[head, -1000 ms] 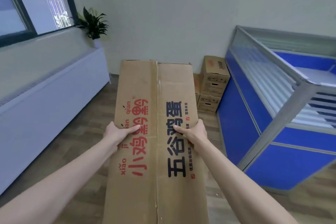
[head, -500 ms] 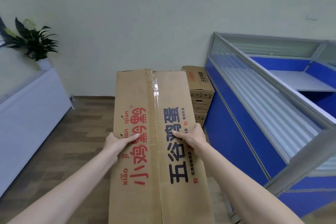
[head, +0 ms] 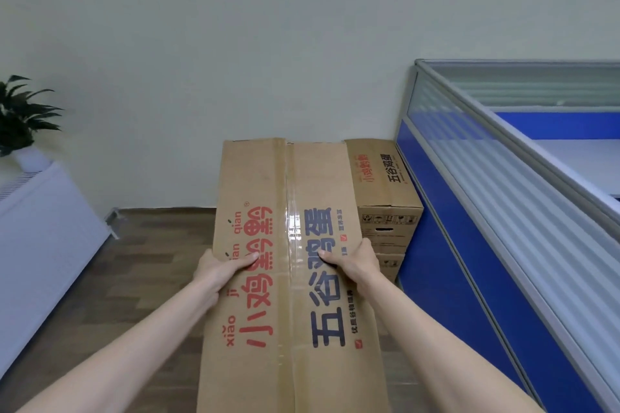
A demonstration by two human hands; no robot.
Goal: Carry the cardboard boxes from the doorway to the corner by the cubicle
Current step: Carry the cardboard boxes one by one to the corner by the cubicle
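We've got a long cardboard box held out in front of us, its long axis running straight away from the camera toward the back wall, taped seam up the middle and the printed red and dark lettering reading sideways along its length. Our left hand grips the left edge about halfway up, thumb lying flat across the top face over the red print, with the other fingers tucked out of sight around the side. Our right hand mirrors it on the right edge, thumb pressed onto the top by the dark characters, fingers wrapped under where we can't see them. Both forearms reach forward and angle in toward the box. The box hangs above the wood floor, and its far end sits just left of the stack of boxes standing against the blue cubicle partition in the corner. A potted plant sits on the white radiator cover off to the left.
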